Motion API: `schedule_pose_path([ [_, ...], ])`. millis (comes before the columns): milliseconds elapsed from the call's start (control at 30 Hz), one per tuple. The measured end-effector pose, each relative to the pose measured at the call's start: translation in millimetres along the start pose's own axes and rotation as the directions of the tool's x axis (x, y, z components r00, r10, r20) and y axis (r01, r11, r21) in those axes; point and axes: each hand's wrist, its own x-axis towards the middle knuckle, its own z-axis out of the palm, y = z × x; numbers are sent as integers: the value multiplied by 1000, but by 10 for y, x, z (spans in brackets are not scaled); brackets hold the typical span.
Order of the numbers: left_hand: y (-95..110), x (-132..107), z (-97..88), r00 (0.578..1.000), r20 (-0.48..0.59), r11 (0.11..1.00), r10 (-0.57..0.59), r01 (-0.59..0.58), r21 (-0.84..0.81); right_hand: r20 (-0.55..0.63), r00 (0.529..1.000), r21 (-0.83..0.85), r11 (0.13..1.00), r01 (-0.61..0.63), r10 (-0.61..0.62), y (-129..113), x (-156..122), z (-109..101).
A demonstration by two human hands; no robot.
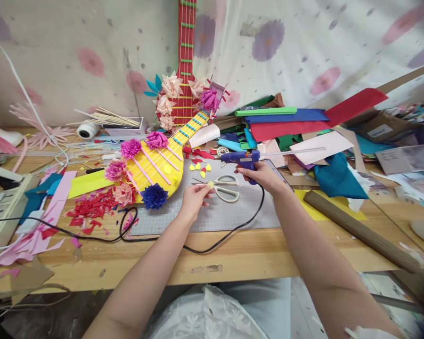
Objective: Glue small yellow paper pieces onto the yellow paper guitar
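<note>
Red paper scraps (92,209) lie heaped on the wooden table (243,261) at left, beside a yellow paper lute (175,181) trimmed with pink, magenta and navy paper flowers (154,196). Next, the left hand (195,200) pinches a yellow petal (211,184) between its fingertips, above a grey cutting mat (215,219); loose yellow petals (198,166) lie just beyond. Open-handled scissors (227,194) rest just right of that hand. The right hand (259,176) grips a blue hot glue gun (245,161), nozzle pointing left, a long glue stick (293,152) protruding rightward. Farther right lies a brown roll (356,228).
</note>
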Motion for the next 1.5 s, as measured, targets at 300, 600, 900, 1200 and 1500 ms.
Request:
schedule_pose_path([
  [300, -66, 142, -47, 996, -84, 999, 23, -26, -27, 132, 986, -261, 963, -70, 107, -149, -163, 3],
  [600, -81, 132, -70, 997, -73, 997, 26, -32, -69, 137, 983, -347, 935, -68, 122, -159, -128, 95],
  [900, -69, 110, -60, 996, -82, 996, 25, -31, -81, 165, 973, -413, 907, -80, 161, -221, -127, 98],
  [1200, -69, 98, -58, 996, -81, 995, 23, -31, -98, 174, 976, -420, 906, -48, 133, -200, -104, 108],
  [1500, -64, 99, -46, 996, -88, 995, 22, -30, -91, 181, 975, -430, 902, -41, 131, -151, -66, 119],
])
